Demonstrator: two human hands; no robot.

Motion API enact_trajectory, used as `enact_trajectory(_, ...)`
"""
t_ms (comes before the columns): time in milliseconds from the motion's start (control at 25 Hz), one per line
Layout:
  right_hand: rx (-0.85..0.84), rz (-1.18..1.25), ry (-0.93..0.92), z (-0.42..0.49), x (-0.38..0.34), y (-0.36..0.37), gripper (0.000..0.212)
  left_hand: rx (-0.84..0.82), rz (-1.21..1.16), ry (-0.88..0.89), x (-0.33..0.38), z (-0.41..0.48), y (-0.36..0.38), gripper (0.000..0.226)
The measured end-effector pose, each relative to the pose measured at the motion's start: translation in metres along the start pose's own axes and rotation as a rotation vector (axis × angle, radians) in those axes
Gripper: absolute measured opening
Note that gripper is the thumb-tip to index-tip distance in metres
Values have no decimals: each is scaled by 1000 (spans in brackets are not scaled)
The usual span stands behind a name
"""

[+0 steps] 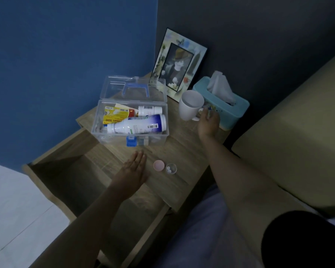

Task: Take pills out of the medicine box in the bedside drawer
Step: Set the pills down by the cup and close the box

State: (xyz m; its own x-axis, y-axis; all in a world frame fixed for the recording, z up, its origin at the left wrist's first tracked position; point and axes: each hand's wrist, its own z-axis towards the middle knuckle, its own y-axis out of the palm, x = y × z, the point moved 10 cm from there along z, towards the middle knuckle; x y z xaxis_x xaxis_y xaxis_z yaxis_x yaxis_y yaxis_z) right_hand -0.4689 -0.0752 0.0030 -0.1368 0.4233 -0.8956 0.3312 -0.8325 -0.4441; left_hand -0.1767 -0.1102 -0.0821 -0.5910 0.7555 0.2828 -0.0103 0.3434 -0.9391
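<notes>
A clear plastic medicine box (97,130) with a blue latch stands on the bedside table, its lid (159,88) tipped back. Inside lie a large white bottle (137,124), a smaller white bottle (150,109) and a yellow packet (112,117). In front of the box sit a pink cap (159,165) and a small clear pot (171,168) holding white pills. My left hand (132,171) hovers flat, fingers together, just left of the cap and holds nothing. My right hand (208,122) grips the handle of a white mug (190,105), which is tilted.
The drawer (79,171) below the tabletop is pulled out toward me. A picture frame (179,64) leans on the dark wall, and a teal tissue box (223,105) stands behind the mug. A beige bed edge (290,132) runs along the right.
</notes>
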Motion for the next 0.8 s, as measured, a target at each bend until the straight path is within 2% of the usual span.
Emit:
enact_trajectory(160, -33, 121, 108, 11, 8, 16, 46, -9, -19, -4, -1, 2, 1, 74)
enact_trajectory(320, -21, 245, 256, 17, 28, 29, 55, -11, 3, -9, -2, 3, 6, 65)
enact_trajectory(520, 33, 501, 287, 23, 36, 44, 41, 24, -8, -1, -2, 5, 4, 66)
enact_trajectory(800, 122, 703, 374, 14, 29, 30, 26, 4, -28, -20, -2, 5, 5, 65)
